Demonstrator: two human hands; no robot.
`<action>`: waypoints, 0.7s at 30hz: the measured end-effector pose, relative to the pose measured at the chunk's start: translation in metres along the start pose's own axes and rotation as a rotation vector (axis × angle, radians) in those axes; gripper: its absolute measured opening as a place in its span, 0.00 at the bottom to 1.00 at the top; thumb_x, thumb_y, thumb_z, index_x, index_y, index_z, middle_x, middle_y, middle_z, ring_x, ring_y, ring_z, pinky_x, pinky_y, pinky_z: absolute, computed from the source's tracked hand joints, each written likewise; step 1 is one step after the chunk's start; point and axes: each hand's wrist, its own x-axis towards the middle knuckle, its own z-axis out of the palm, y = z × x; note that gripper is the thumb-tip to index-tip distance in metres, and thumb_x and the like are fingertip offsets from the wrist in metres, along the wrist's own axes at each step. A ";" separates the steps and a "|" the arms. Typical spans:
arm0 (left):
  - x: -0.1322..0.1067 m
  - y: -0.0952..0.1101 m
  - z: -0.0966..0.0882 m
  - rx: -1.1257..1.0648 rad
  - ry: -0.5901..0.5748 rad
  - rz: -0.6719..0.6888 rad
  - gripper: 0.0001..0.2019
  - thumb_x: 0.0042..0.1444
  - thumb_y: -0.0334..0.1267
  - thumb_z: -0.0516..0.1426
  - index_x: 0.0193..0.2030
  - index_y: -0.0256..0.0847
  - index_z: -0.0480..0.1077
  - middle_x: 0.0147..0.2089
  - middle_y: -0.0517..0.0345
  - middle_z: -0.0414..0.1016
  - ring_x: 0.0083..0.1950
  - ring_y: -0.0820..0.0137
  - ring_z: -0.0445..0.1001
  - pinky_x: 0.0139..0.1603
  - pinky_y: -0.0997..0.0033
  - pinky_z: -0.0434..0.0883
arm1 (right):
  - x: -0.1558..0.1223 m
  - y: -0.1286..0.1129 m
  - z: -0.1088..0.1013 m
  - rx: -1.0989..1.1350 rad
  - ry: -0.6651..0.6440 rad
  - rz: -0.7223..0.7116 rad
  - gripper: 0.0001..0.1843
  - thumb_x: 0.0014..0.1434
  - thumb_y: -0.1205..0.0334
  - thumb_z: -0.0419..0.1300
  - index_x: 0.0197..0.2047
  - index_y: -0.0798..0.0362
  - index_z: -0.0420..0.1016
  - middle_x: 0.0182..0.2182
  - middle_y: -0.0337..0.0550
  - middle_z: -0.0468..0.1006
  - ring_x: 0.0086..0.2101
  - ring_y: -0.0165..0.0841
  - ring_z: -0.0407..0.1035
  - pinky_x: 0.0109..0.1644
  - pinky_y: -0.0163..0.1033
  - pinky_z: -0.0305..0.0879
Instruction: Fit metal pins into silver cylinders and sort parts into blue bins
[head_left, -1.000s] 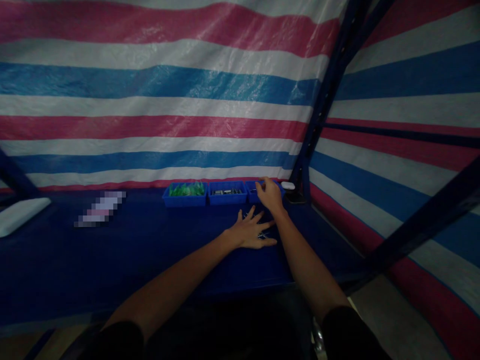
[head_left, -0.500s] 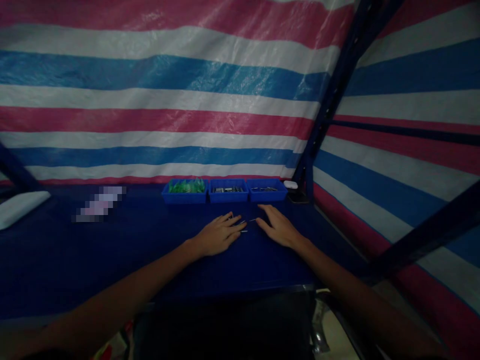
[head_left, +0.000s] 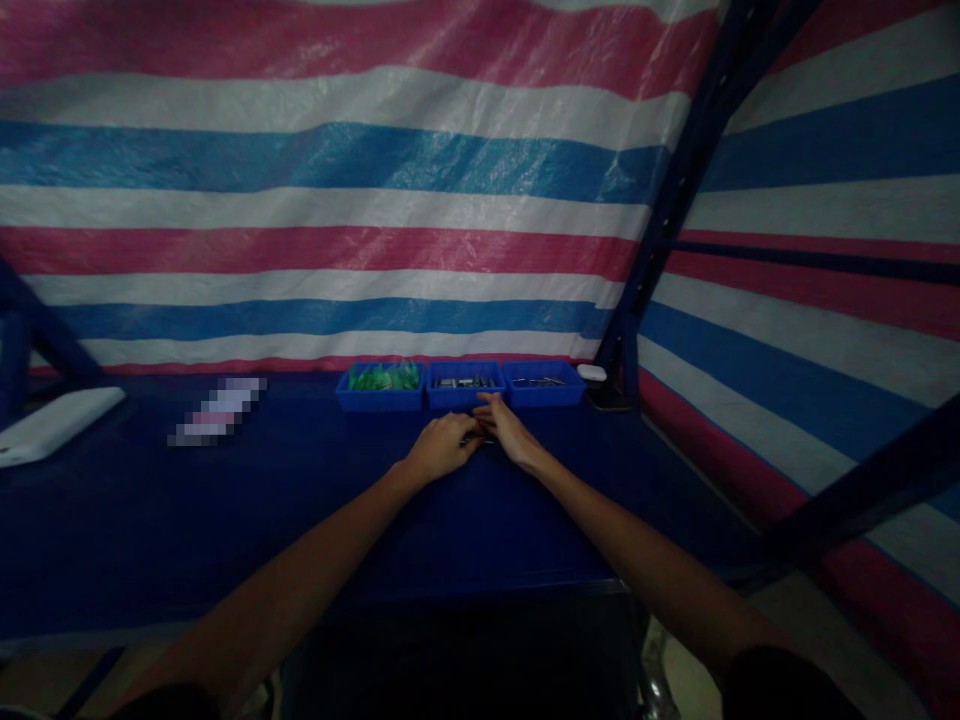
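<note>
Metal pieces [head_left: 466,439] showing at frame centre. Left hand [head_left: 441,446] resting half-curled beside them; from here, can't tell if gripping. Right hand [head_left: 511,432] facing it, fingers mostly straight, holding nothing visible. Just above, blue bins [head_left: 450,399] standing in row.

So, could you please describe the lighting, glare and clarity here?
Head view: dim overall, with glare on the striped sheet; head view: small pieces by the left hand and right hand too dark to identify; head view: pixelated patch on the table, at left.
</note>
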 end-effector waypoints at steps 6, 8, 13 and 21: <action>-0.008 0.000 -0.001 -0.280 0.170 -0.112 0.06 0.52 0.36 0.53 0.34 0.38 0.70 0.36 0.55 0.73 0.40 0.67 0.70 0.44 0.67 0.66 | -0.023 -0.017 -0.007 -0.312 0.088 -0.311 0.15 0.59 0.52 0.49 0.37 0.53 0.72 0.35 0.43 0.74 0.37 0.31 0.68 0.42 0.37 0.64; -0.009 0.001 -0.003 -0.484 0.223 -0.161 0.08 0.52 0.38 0.53 0.34 0.37 0.70 0.35 0.55 0.73 0.38 0.68 0.70 0.42 0.68 0.67 | -0.029 -0.025 -0.007 -0.381 0.089 -0.384 0.11 0.57 0.56 0.53 0.39 0.53 0.71 0.32 0.42 0.73 0.33 0.30 0.67 0.37 0.35 0.63; -0.009 0.004 -0.009 -0.876 0.276 -0.266 0.14 0.49 0.40 0.56 0.41 0.34 0.68 0.25 0.62 0.69 0.27 0.74 0.68 0.32 0.74 0.65 | -0.036 -0.032 -0.007 -0.414 0.054 -0.516 0.11 0.56 0.64 0.53 0.42 0.54 0.69 0.29 0.40 0.72 0.30 0.29 0.67 0.35 0.34 0.62; -0.010 0.007 -0.018 -0.923 0.258 -0.262 0.16 0.52 0.44 0.54 0.43 0.35 0.67 0.22 0.64 0.66 0.23 0.76 0.64 0.26 0.77 0.60 | -0.036 -0.034 -0.007 -0.518 0.052 -0.515 0.07 0.58 0.62 0.49 0.33 0.53 0.68 0.28 0.40 0.72 0.29 0.30 0.66 0.35 0.34 0.61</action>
